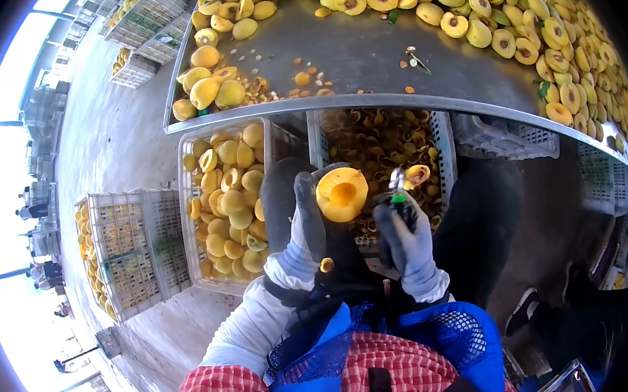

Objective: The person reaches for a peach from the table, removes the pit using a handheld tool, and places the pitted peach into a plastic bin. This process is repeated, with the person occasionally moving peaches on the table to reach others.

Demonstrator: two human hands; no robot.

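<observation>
My left hand (308,218), in a grey glove, holds a halved yellow peach (341,194) with its hollowed cut face turned up toward me. My right hand (404,237), also gloved, grips a small pitting tool (399,190) with a green handle. A scrap of fruit with the pit (419,175) sits at the tool's metal tip, just right of the peach half. Both hands hover above two white crates under the table edge.
A steel table (362,54) holds many halved and whole peaches (521,28). Below it, a left crate (194,226) holds peach halves and a middle crate (438,143) holds pits and scraps. More crates (132,245) stand on the concrete floor at left.
</observation>
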